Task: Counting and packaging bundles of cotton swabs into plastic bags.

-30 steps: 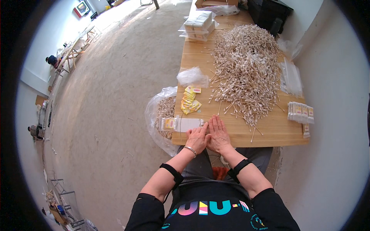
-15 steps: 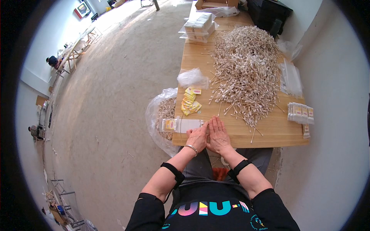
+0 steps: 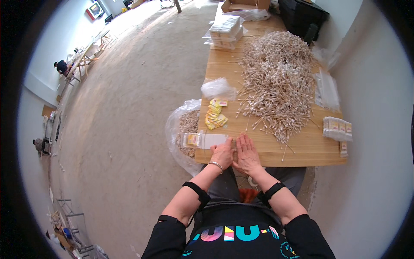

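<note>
Near the front edge of the table, a small row of cotton swabs [image 3: 234,144] lies between my two hands. My left hand [image 3: 221,155], wearing a bracelet, is curled against their left side, its thumb beside a white flat strip [image 3: 212,140]. Pressed along the right side of the row is my right hand [image 3: 247,156], fingers straight and together. The strip's left end meets a clear pack of swabs with a yellow label [image 3: 191,140] at the table's left edge. My palms hide part of the row.
A large heap of loose swabs [image 3: 278,77] covers the table's middle. Yellow cards [image 3: 215,115] and clear bags [image 3: 218,88] lie left of it; filled packs [image 3: 337,128] sit at right. A plastic sack of swabs [image 3: 174,125] stands beside the table. Far left, a person [image 3: 61,67] is near another table.
The whole view has shifted slightly. Both hands stay around the row of swabs, with little visible movement.
</note>
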Tool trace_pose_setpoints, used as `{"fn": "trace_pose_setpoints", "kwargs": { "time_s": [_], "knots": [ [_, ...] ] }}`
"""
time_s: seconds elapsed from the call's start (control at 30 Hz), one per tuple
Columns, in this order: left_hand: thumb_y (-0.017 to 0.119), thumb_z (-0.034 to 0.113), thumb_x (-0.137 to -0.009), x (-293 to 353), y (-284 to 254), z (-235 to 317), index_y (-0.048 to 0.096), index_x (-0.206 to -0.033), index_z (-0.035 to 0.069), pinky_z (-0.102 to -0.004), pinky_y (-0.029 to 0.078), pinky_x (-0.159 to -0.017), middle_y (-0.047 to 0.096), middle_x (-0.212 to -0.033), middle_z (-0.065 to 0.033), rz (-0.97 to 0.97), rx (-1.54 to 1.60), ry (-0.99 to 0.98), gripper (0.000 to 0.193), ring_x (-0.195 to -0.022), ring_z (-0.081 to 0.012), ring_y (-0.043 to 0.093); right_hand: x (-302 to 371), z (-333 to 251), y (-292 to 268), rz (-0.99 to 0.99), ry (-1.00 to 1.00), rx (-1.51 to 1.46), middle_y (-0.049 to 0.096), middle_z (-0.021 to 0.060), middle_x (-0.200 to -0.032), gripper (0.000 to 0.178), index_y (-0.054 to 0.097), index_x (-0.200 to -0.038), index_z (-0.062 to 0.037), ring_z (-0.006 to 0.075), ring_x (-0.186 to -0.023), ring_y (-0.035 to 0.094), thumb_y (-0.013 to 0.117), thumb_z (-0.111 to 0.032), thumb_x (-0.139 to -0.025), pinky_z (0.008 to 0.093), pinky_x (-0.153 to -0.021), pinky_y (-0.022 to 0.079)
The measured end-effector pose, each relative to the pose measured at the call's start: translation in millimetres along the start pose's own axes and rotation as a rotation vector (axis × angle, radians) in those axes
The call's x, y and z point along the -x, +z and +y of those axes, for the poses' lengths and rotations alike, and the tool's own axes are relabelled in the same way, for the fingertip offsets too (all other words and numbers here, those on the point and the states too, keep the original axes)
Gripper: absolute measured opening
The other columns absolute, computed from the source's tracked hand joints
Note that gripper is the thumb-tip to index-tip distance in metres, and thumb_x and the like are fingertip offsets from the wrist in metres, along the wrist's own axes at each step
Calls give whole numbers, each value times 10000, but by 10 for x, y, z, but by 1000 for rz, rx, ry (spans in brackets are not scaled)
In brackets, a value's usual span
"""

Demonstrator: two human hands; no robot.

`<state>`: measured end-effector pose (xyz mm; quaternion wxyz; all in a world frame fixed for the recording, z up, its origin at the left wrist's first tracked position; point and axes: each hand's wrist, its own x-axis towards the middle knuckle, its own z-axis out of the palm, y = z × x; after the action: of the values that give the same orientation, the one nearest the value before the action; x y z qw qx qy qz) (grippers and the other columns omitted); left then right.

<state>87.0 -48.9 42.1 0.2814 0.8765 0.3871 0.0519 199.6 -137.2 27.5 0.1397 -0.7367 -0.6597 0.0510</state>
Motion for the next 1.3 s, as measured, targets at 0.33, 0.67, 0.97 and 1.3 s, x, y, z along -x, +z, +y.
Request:
{"fn": "trace_pose_setpoints", "kwargs": {
  "time_s": [0.33, 0.67, 0.97, 1.3],
  "knots": [
    [437, 76, -878, -142, 279, -160, 405, -1286, -24, -336, 316, -1010, 441, -1273, -170, 464, 822, 55, 421, -1200, -279, 416, -47, -141, 34, -6, 107, -15, 167, 253, -1434, 868, 204, -1358, 85, 360, -1364, 98, 536, -475, -784, 449, -1114, 74],
    [354, 186, -974, -220, 199, -304, 353, -1331, -29, -329, 239, -1075, 384, -1366, -148, 399, 1336, -45, 417, -1284, -229, 337, -246, -427, 144, -84, 190, -70, 112, 264, -1447, 799, 172, -1358, 107, 367, -1371, 43, 450, -428, -833, 459, -1113, 30],
    [354, 189, -971, -183, 48, -522, 379, -1319, -18, -324, 253, -1061, 407, -1352, -142, 391, 1111, -10, 406, -1259, -229, 373, -407, -655, 266, -113, 194, -70, 55, 270, -1453, 810, 101, -1367, 110, 381, -1369, 9, 428, -411, -840, 464, -1108, 14],
    [406, 166, -928, -29, -459, -942, 434, -1279, 14, -360, 264, -1053, 460, -1303, -165, 594, 453, -18, 383, -1256, -295, 375, -501, -818, 300, -57, 212, -134, 49, 263, -1455, 876, 84, -1368, 112, 382, -1368, -4, 484, -432, -810, 461, -1108, 7]
  ]
}}
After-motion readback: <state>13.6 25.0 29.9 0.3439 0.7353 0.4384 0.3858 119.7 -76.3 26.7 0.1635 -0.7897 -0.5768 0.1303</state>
